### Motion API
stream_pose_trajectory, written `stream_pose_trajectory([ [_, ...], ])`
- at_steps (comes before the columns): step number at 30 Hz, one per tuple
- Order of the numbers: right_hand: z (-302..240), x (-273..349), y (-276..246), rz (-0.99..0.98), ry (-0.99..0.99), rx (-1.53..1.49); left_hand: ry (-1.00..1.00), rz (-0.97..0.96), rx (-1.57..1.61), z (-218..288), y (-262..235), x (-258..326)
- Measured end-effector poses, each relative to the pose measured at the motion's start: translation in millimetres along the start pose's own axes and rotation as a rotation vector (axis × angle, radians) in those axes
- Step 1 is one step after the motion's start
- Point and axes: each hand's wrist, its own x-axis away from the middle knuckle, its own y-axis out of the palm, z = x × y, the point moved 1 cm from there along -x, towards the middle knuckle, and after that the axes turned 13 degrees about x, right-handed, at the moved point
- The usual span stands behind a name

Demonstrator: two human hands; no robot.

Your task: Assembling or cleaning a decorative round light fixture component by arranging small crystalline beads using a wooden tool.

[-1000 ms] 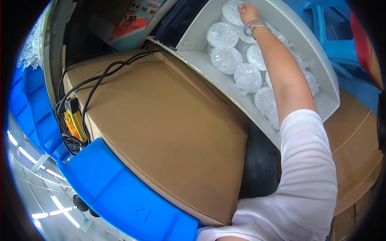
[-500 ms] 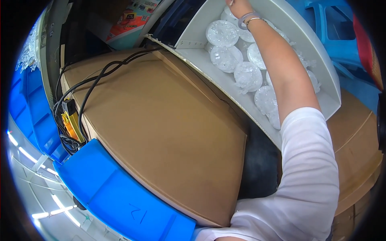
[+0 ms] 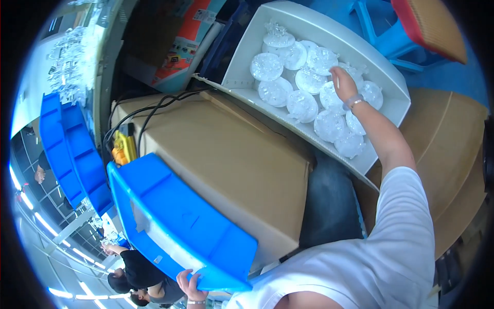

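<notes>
Head view. The right hand [image 3: 343,82] reaches into the white tray [image 3: 396,87] at upper right, its fingers bent down over the clear discs [image 3: 301,105] that fill the tray in loose, overlapping rows. The grip rests on one disc near the tray's far wall; whether it has closed on that disc or only touches it cannot be told, since the fingertips are hidden behind the hand. The left hand [image 3: 189,282] is at the lower edge, its grip closed on the rim of the blue bin [image 3: 175,221], which sits tilted against the big carton [image 3: 231,154].

Risks, as judged:
- The discs lie stacked and touching. Lifting one from the pile could drag or tip its neighbours, and they look brittle.
- The tray sits slanted across the carton's edge. Pressure from the reaching arm could rock it and slide discs toward the low side.
- The bin is held by one hand at one rim only. A slip there would let it drop off the carton.
- Black cables [image 3: 149,116] run across the carton's left corner, just beside the bin. Shifting the bin could snag them.
</notes>
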Motion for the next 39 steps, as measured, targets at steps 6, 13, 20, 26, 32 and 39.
stream_pose_trajectory([
  [6, -1, 54, -49, -0.044, 0.142, 0.147, 0.020, 0.087, 0.041, 1, 3, 3],
  [13, -108, 47, -110, 0.080, -0.005, -0.167, -0.009, 0.199, 0.072, 2, 4, 14],
  [20, -334, 72, -222, 0.053, -0.307, -0.857, 0.110, 0.259, 0.204, -8, 13, -1],
  [26, -408, 147, -219, -0.081, -0.779, -0.356, 0.342, 0.635, 0.507, -5, -13, 13],
  [32, -410, 142, -202, -0.199, -0.724, -0.504, 0.674, 0.927, 1.224, 23, -121, 90],
  [39, -452, 58, -201, -0.150, -0.740, -0.295, 0.824, 0.974, 1.921, 2, -150, 99],
])
